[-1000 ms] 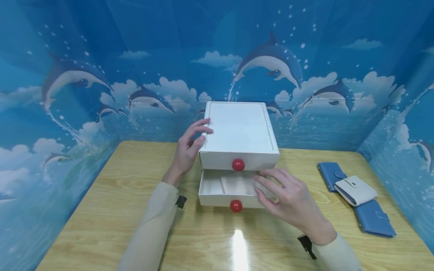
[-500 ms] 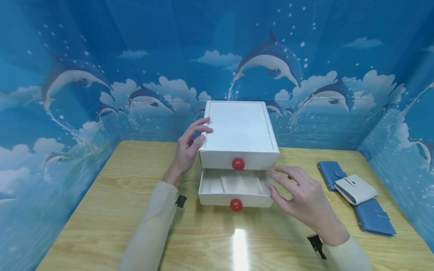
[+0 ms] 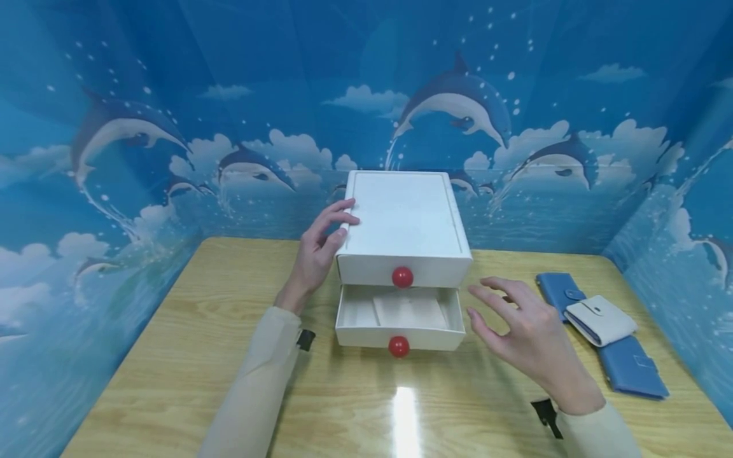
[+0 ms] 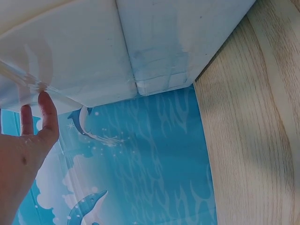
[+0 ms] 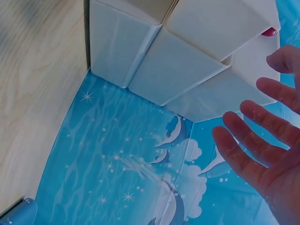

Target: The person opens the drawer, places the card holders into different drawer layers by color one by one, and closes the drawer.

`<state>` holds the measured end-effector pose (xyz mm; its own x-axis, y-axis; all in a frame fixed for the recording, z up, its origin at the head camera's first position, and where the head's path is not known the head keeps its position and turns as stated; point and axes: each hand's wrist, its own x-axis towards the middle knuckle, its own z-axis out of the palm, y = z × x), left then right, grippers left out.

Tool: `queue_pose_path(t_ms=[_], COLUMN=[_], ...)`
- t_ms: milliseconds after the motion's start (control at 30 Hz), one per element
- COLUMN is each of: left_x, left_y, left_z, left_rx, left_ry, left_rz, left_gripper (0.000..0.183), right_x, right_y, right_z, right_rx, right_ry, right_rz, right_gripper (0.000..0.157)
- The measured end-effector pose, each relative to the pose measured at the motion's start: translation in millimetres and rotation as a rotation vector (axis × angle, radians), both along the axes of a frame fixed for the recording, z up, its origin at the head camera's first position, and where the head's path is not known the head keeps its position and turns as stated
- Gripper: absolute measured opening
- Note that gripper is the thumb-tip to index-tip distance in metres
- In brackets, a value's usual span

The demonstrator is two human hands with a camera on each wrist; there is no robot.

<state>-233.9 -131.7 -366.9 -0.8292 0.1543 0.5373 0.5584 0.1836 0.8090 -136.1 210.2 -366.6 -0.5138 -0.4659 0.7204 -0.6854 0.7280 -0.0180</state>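
A blue backdrop [image 3: 321, 51] printed with leaping dolphins [image 3: 458, 92] walled in the space behind me and on both sides of my work. In front of it spread the wood-grain surface [image 3: 189, 356], with a streak of light glaring near its front.

The white two-drawer cabinet [image 3: 403, 213] stood on that surface, toward the back and about the middle, close to the backdrop. My pale sleeves [image 3: 246, 388] came in from the near side, one to the left of the cabinet and one to the right.

The lower drawer [image 3: 366, 338] jutted toward me from under the upper drawer [image 3: 366, 272], so I could see down into it.

My right grip [image 3: 535, 334] hung just beside the lower drawer's right wall, apart from it, fingers spread and loosely bent, holding nothing. My left grip [image 3: 316, 257] rested along the cabinet's left edge, fingers spread, with two fingertips on the top and the thumb near the front corner.

To the right lay a front blue wallet [image 3: 634, 372] and a rear blue wallet [image 3: 554, 292], with a cream snap wallet [image 3: 601, 320] overlapping both.

Smallest were the round red knobs [image 3: 399, 346], one on each drawer front.
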Motion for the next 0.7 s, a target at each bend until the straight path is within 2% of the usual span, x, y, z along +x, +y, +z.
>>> queue_pose_path(t_ms=[267,500,700], left_x=[-0.4,0.4,0.7], left_y=[1,0,0], left_z=[-0.2,0.7,2.1], left_rx=[-0.009,-0.018,-0.011], left_ry=[0.0,-0.002,-0.003], left_rz=[0.009,0.017,0.006], left_gripper=[0.031,0.031,0.03], right_x=[-0.5,-1.2,-2.1], right_y=[10,25,34], right_z=[-4.5,-8.7,-13.3], right_rx=[-0.014,0.007,0.018], right_ry=[-0.008,-0.065,-0.075], right_rz=[-0.044,-0.091,-0.115], right_gripper=[0.051,0.056,0.057])
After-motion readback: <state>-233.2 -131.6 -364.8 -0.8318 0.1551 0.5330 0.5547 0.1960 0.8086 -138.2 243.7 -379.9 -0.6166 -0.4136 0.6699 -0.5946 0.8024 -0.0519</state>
